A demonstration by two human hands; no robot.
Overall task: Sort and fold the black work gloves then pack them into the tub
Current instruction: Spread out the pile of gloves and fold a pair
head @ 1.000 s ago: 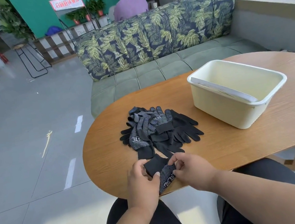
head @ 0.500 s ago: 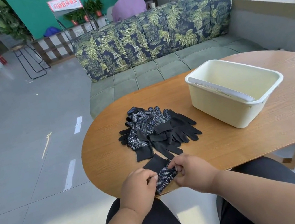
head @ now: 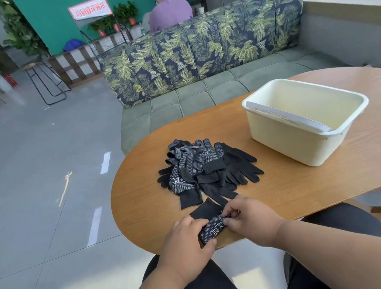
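Black dotted glove (head: 213,227) pinched between both hands at near edge of wooden surface (head: 311,176); left hand (head: 186,245) curled closed on its lower end, right hand (head: 248,217) fingers clamped on upper end, plain cuff sticking out past the hands. Loose glove pile (head: 206,169) just beyond hands. Cream tub (head: 307,147) further off, beyond right hand.
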